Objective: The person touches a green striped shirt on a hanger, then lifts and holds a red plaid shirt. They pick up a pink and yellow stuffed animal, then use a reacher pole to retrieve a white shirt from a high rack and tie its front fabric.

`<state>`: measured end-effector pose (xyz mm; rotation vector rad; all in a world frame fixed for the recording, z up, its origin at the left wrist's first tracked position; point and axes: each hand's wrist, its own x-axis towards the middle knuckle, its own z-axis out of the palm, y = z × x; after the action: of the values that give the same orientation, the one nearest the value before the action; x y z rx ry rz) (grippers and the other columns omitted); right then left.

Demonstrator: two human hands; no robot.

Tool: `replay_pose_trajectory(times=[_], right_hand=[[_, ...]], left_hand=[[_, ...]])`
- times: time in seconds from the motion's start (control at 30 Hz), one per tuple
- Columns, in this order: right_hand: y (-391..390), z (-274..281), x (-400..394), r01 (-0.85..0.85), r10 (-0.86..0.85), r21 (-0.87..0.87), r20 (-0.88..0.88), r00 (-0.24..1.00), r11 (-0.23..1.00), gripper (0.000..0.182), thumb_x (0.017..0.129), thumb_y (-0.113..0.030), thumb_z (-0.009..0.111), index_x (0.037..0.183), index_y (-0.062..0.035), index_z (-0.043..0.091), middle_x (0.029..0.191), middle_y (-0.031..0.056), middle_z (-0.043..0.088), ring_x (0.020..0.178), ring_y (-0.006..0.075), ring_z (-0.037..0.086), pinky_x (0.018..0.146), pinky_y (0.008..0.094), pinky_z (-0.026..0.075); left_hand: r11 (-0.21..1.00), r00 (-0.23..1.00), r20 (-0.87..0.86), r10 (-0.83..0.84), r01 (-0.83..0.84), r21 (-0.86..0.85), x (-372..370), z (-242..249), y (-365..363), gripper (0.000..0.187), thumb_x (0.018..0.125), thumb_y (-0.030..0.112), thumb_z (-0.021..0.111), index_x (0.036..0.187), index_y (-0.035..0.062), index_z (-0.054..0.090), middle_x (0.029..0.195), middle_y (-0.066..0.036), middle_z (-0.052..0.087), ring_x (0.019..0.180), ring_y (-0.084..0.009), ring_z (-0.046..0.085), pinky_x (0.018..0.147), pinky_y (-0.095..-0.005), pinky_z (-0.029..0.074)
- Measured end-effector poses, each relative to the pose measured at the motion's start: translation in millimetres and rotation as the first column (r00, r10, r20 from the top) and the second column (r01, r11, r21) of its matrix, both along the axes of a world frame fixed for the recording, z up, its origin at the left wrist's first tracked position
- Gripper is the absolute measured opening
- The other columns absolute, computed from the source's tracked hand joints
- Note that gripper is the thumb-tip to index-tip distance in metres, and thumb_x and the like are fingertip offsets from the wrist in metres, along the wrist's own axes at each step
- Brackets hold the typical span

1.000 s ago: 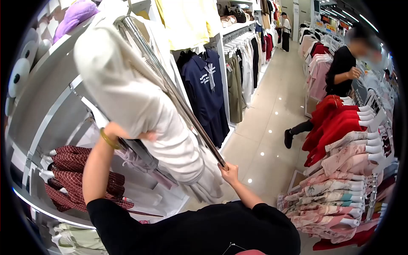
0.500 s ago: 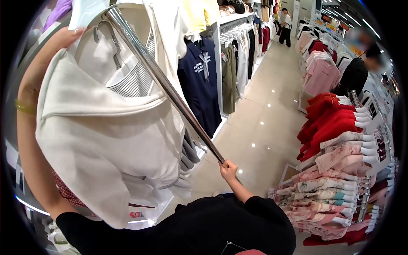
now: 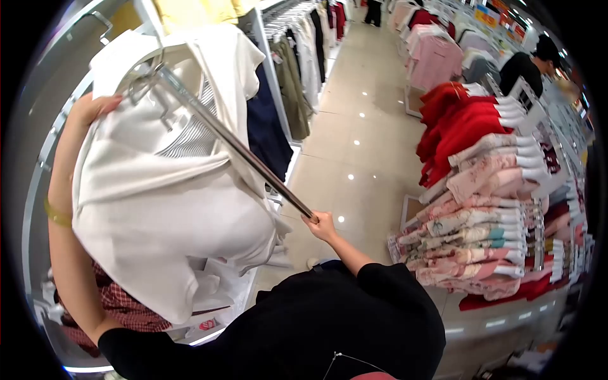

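My left hand [image 3: 95, 109] is closed at the shoulder of a white top [image 3: 152, 221], its thumb lying over the front of the fabric near the collar. A grey-and-white striped piece [image 3: 196, 136] shows inside the neckline, beside a metal hanger hook [image 3: 164, 107]. A long shiny metal pole [image 3: 234, 145] slants across the top, its far end at the collar by the hooks. My right hand [image 3: 321, 226] wraps round the pole's lower end. Part of my left fingers is hidden behind the fabric.
Wall racks with olive and white trousers [image 3: 288, 95] stand beyond the top. Red garments [image 3: 449, 126] and pink floral ones [image 3: 468, 234] hang on the right, across a tiled aisle [image 3: 342, 164]. A person in black [image 3: 522, 73] is at the far right. Plaid red cloth [image 3: 120, 304] lies below left.
The view has shifted, and the racks and aisle appear higher and further left. The pole's far end sits lower in view against the top's collar. Both hands keep their holds.
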<state>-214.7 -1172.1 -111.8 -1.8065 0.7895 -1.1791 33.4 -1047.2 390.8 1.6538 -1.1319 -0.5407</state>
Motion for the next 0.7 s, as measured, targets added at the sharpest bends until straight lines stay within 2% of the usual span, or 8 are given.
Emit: replay_pose_trajectory(times=[0.07, 0.13, 0.17, 0.27, 0.57, 0.6, 0.63, 0.7], right_hand=[[1, -9, -9, -0.022, 0.022, -0.024, 0.004, 1.0, 0.999, 0.04, 0.078, -0.018, 0.067, 0.053, -0.0018, 0.04, 0.044, 0.0055, 0.024, 0.04, 0.0141, 0.024, 0.038, 0.0299, 0.026], [3, -16, -18, 0.006, -0.007, -0.006, -0.012, 1.0, 1.0, 0.04, 0.078, -0.018, 0.067, 0.053, -0.0018, 0.04, 0.045, 0.0058, 0.024, 0.04, 0.0143, 0.024, 0.038, 0.0299, 0.026], [2, -19, -22, 0.007, -0.007, -0.001, -0.02, 1.0, 1.0, 0.039, 0.078, -0.017, 0.067, 0.053, -0.0017, 0.041, 0.045, 0.006, 0.024, 0.041, 0.0145, 0.024, 0.039, 0.03, 0.027], [0, -25, -32, 0.038, -0.038, -0.023, -0.022, 0.999, 0.999, 0.038, 0.077, -0.016, 0.067, 0.053, -0.0017, 0.04, 0.046, 0.0065, 0.023, 0.042, 0.0153, 0.024, 0.039, 0.0302, 0.027], [2, -22, -59, 0.1, -0.102, -0.03, -0.061, 0.993, 0.995, 0.039, 0.075, -0.015, 0.068, 0.054, -0.0021, 0.037, 0.047, 0.0063, 0.022, 0.042, 0.0157, 0.023, 0.04, 0.0303, 0.027], [2, -20, -62, 0.097, -0.098, -0.014, -0.094, 0.991, 0.995, 0.032, 0.075, -0.014, 0.066, 0.056, -0.0008, 0.044, 0.047, 0.009, 0.028, 0.043, 0.0222, 0.026, 0.041, 0.0321, 0.031], [3, -21, -62, 0.074, -0.076, -0.018, -0.09, 0.993, 0.997, 0.032, 0.075, -0.014, 0.066, 0.056, -0.0008, 0.044, 0.047, 0.009, 0.028, 0.043, 0.0222, 0.026, 0.041, 0.0321, 0.031], [3, -23, -60, 0.095, -0.097, -0.021, -0.087, 0.992, 0.995, 0.034, 0.075, -0.013, 0.067, 0.055, -0.0012, 0.041, 0.047, 0.009, 0.028, 0.043, 0.0215, 0.025, 0.041, 0.032, 0.03]], left_hand=[[0.999, 0.998, 0.049, -0.041, 0.039, 0.036, -4, -7, -7, 0.026, 0.075, 0.019, 0.06, 0.094, 0.0012, 0.058, 0.081, -0.003, 0.058, 0.066, -0.0086, 0.053, 0.06, -0.0208, 0.044], [0.996, 0.964, -0.266, 0.007, -0.03, -0.082, -27, -10, -5, 0.033, 0.077, 0.021, 0.058, 0.104, 0.0017, 0.056, 0.087, -0.004, 0.059, 0.068, -0.0098, 0.054, 0.062, -0.021, 0.044], [0.997, 0.962, -0.271, -0.02, 0.001, -0.073, -28, -10, -5, 0.033, 0.077, 0.021, 0.058, 0.104, 0.0017, 0.056, 0.087, -0.004, 0.059, 0.068, -0.0098, 0.054, 0.062, -0.021, 0.044], [0.996, 0.998, -0.046, 0.053, -0.056, -0.063, -20, -11, -12, 0.049, 0.074, 0.027, 0.063, 0.112, -0.0016, 0.052, 0.094, -0.012, 0.06, 0.067, -0.0173, 0.058, 0.065, -0.0263, 0.049], [0.985, 0.936, -0.348, 0.057, -0.109, -0.131, -54, -18, -14, 0.049, 0.076, 0.029, 0.063, 0.111, -0.0025, 0.052, 0.092, -0.013, 0.061, 0.071, -0.0187, 0.061, 0.061, -0.0306, 0.05], [0.984, 0.918, -0.393, 0.056, -0.118, -0.135, -53, -17, -13, 0.045, 0.075, 0.027, 0.066, 0.107, -0.0029, 0.055, 0.088, -0.01, 0.062, 0.07, -0.0163, 0.06, 0.06, -0.0295, 0.05], [0.98, 0.918, -0.39, 0.076, -0.14, -0.139, -40, -17, -13, 0.045, 0.075, 0.027, 0.066, 0.107, -0.0029, 0.055, 0.088, -0.01, 0.062, 0.07, -0.0163, 0.06, 0.06, -0.0295, 0.05], [0.988, 0.997, -0.053, -0.053, 0.045, -0.148, -7, -19, -13, 0.039, 0.074, 0.025, 0.066, 0.103, -0.0006, 0.058, 0.083, -0.005, 0.061, 0.074, -0.0142, 0.057, 0.064, -0.0256, 0.047]])
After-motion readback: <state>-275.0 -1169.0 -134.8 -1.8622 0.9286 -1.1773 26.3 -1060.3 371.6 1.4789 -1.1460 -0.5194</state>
